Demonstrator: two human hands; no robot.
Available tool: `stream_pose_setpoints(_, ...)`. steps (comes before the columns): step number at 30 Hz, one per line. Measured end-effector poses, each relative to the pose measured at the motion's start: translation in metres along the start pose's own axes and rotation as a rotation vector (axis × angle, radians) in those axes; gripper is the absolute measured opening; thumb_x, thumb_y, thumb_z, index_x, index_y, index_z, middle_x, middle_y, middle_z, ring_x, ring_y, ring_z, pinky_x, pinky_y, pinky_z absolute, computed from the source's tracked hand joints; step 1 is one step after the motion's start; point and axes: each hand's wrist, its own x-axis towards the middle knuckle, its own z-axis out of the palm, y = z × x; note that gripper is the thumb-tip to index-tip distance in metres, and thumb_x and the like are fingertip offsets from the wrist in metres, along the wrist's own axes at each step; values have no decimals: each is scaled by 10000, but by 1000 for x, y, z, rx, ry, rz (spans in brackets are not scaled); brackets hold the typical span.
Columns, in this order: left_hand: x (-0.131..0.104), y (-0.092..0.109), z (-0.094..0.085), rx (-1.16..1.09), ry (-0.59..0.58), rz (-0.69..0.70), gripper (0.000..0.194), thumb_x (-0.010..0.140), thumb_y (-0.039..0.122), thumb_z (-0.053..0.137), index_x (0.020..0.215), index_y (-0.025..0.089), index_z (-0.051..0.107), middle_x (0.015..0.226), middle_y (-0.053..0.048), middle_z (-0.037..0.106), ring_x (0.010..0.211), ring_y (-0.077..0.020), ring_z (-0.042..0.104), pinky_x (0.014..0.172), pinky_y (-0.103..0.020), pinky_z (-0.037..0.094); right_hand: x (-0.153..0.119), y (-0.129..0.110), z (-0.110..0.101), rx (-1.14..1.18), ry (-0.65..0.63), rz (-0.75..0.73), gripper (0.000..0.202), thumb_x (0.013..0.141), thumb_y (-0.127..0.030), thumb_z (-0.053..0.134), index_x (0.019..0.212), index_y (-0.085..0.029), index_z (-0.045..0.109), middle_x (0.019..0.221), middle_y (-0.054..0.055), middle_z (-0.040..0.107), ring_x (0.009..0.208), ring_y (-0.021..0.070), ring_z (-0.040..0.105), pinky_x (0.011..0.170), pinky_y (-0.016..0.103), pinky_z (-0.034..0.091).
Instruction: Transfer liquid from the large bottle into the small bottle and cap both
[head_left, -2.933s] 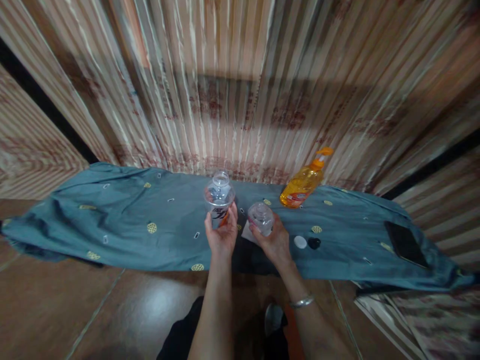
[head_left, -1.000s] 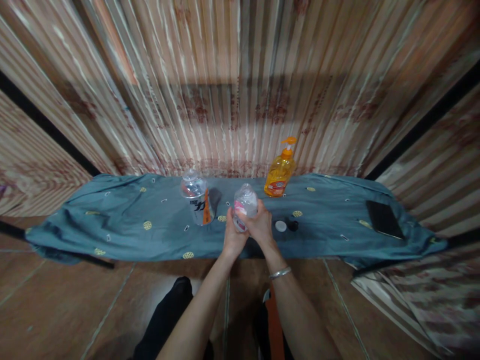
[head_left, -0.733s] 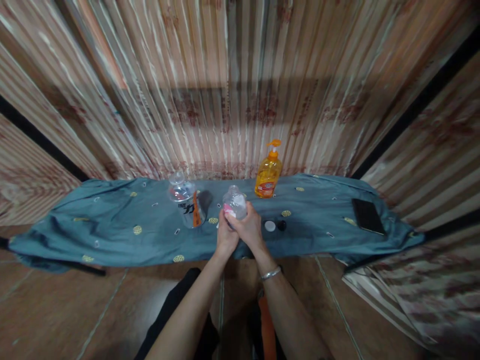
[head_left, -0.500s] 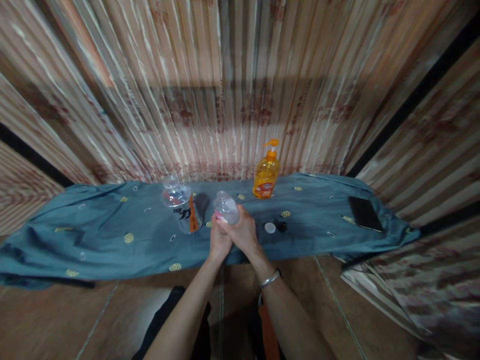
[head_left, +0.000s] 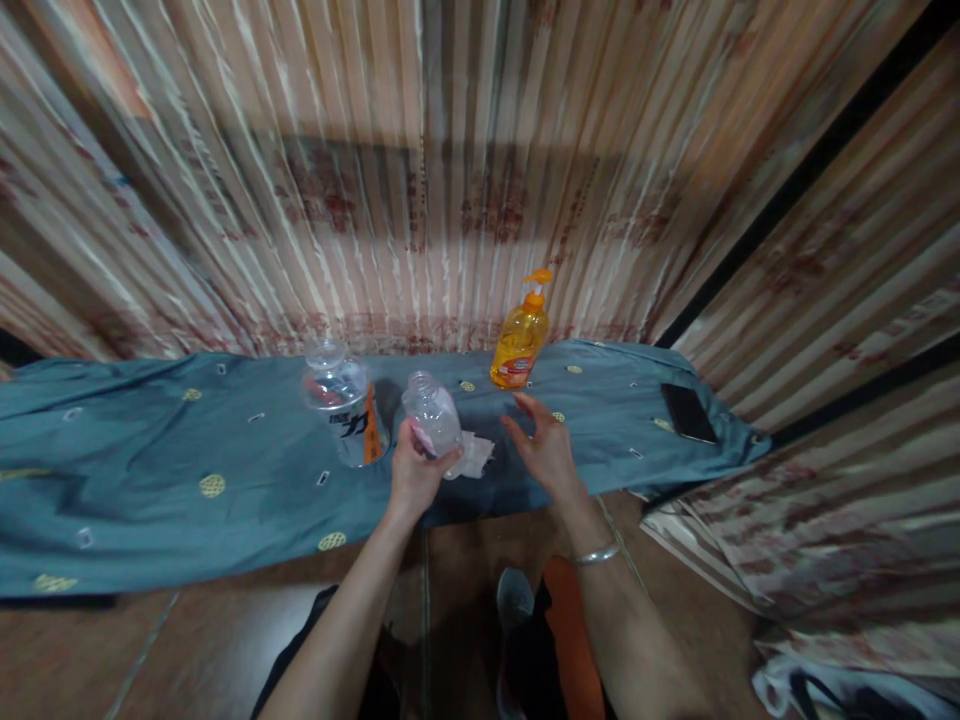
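My left hand (head_left: 415, 470) is closed around a small clear plastic bottle (head_left: 437, 415) with no cap on its neck, tilted a little to the left. By its base, next to my left thumb, is a crumpled white piece that looks like tissue (head_left: 476, 455); I cannot tell whether the thumb touches it. My right hand (head_left: 549, 448) hovers over the cloth with fingers apart and nothing visible in them. Just beyond its fingertips stands a pump bottle (head_left: 517, 350) of yellow liquid with an orange pump. Left of my left hand is a larger clear bottle (head_left: 345, 410) with an orange and black label.
A blue-green patterned cloth (head_left: 262, 450) covers the long narrow table. A dark flat phone-like object (head_left: 688, 412) lies at its right end. Striped curtains (head_left: 450, 200) hang close behind and on the sides, with dark poles (head_left: 810, 170) at the right.
My hands were together on the small bottle; the right hand has let go and moved right. The white piece now shows beside the bottle. The two caps seen earlier are out of sight.
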Motion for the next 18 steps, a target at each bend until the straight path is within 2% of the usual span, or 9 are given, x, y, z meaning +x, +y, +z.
stream_pose_setpoints(3,2,-2,-1,7,-18,16,611,436,279,906,938,234,561,908,13,723,822,-196,699,777,-316,545,4,30,-21,-265,17,54,333,910,-273,610,1216,-176,701,1220,161,782,1139,287,748,1028,448,566)
stream_pose_setpoints(5,4,-3,-2,50,-28,26,622,439,270,912,963,232,578,913,16,727,817,-196,701,789,-325,550,2,47,-28,-412,-56,102,378,870,-249,671,1241,-181,688,1226,174,781,1123,300,758,995,431,577)
stream_pose_setpoints(8,6,-5,-3,101,-31,34,640,436,252,921,989,232,598,900,21,730,812,-205,706,814,-346,558,-2,64,-28,-526,-204,138,448,815,-216,748,1256,-189,675,1208,170,789,1077,307,778,933,411,596)
stream_pose_setpoints(12,7,-6,-2,120,-23,38,633,430,226,934,970,234,602,909,15,731,840,-218,710,816,-344,551,-3,73,-21,-547,-305,134,355,778,-172,777,1123,-237,728,1063,100,830,981,288,801,847,364,606)
stream_pose_setpoints(15,6,-6,0,111,-33,40,640,435,206,924,989,233,605,929,13,733,876,-220,703,827,-336,536,-2,74,-19,-557,-321,146,292,769,-156,777,1046,-248,757,947,67,837,920,274,805,799,338,599)
stream_pose_setpoints(18,5,-7,1,101,-48,55,635,453,216,917,1008,228,610,946,7,734,892,-221,698,845,-339,529,-1,73,-20,-559,-321,173,275,748,-139,785,999,-250,776,915,57,836,897,275,804,788,343,600)
